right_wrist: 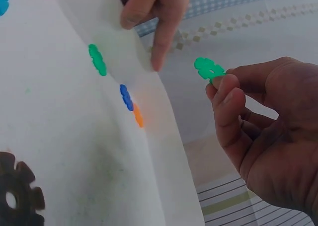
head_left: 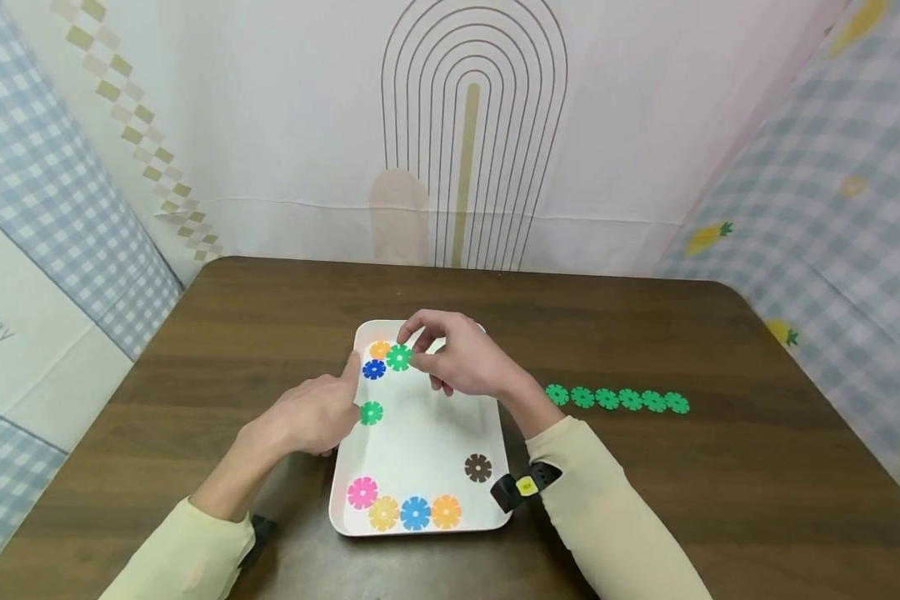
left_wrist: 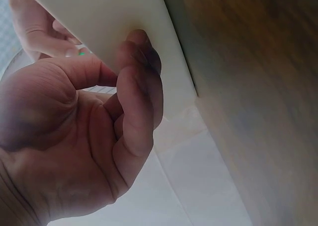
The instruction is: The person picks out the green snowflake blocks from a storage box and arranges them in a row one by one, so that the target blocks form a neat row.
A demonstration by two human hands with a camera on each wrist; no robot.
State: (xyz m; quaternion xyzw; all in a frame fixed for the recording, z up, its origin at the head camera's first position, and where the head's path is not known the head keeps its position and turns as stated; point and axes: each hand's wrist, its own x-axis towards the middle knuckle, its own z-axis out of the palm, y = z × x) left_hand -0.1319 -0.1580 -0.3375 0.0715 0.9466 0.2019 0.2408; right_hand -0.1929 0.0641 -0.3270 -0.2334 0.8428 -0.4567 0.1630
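Note:
My right hand is raised over the far end of the white tray. Between thumb and fingertips it pinches a green notched plastic disc, held above the tray floor. My left hand grips the tray's left side; its curled fingers reach under the tray. Close to the left hand, a blue disc, an orange disc and another green disc lie in the tray. A brown disc lies near the tray's right side.
Along the tray's near end lie a pink disc, a yellow disc, a light blue disc and an orange one. Right of the tray, a row of several green discs lies on the brown wooden table. Patterned cloth hangs behind.

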